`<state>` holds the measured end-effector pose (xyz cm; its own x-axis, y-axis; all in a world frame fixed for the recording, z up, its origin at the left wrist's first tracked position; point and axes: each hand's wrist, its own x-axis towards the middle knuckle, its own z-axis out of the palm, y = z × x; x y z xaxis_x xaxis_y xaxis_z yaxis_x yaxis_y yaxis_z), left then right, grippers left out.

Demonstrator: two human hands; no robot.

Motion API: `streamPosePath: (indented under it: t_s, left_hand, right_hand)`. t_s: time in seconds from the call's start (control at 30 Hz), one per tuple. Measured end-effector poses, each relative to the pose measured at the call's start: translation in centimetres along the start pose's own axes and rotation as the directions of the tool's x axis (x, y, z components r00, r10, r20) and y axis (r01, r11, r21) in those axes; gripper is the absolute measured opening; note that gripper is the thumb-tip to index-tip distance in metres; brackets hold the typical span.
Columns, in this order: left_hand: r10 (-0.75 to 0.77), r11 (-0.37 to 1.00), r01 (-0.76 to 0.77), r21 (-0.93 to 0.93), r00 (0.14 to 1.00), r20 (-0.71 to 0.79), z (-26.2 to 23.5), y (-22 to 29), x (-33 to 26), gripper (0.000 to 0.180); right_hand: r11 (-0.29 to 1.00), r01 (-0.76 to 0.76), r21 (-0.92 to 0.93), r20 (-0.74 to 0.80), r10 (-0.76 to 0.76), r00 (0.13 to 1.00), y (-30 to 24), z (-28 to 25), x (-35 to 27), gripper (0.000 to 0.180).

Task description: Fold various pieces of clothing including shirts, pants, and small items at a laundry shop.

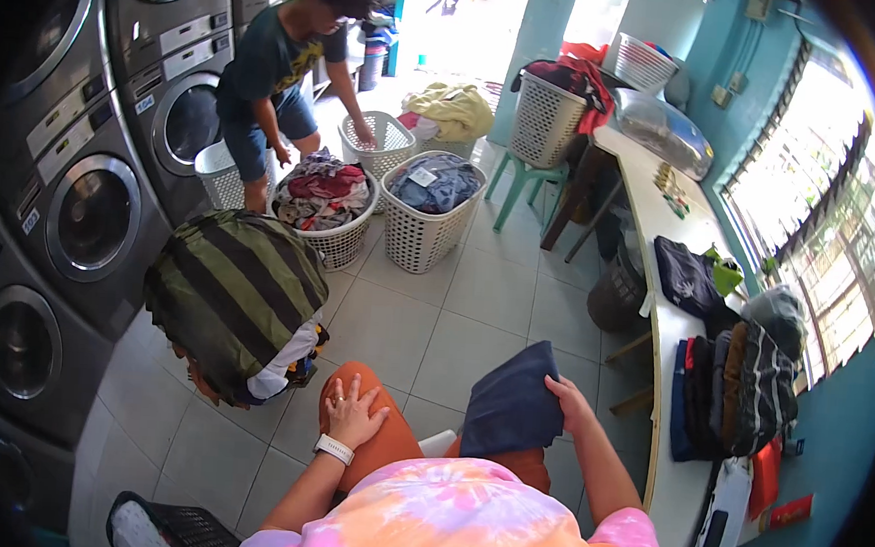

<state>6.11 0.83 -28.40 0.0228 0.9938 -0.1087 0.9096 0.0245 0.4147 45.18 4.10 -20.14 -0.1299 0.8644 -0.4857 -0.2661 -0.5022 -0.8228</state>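
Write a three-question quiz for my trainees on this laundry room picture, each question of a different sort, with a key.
1. True or false: the right hand holds a folded dark blue cloth.
2. Where does the left hand rest?
A. on the orange-clad knee
B. on a white basket
C. on the counter
3. Fill in: the large bundle beside the washing machines has green and ____ stripes.

Key: 1 true. 2 A. 3 black.
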Motion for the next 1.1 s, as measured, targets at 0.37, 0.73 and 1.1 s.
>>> streamPosePath:
  t_s: [0.37, 0.73, 1.1]
  left_hand:
    - [0.011, 0.994, -0.012, -0.107, 1.0, -0.012, -0.1, -0.2, -0.1, 0.053]
    - [0.007, 0.995, -0.007, -0.099, 1.0, -0.005, -0.3, -0.1, 0.1, 0.052]
    - [0.0, 0.999, 0.001, -0.053, 1.0, 0.013, -0.3, -0.5, -0.4, 0.051]
  right_hand:
    - [0.975, 0.221, -0.005, -0.258, -0.215, 0.942, 7.2, -0.1, -0.5, 0.033]
    - [0.997, 0.035, -0.063, -0.332, -0.054, 0.942, 6.0, 1.5, -1.8, 0.033]
    - [0.97, -0.045, -0.239, -0.093, 0.023, 0.995, -2.2, 9.8, -1.6, 0.031]
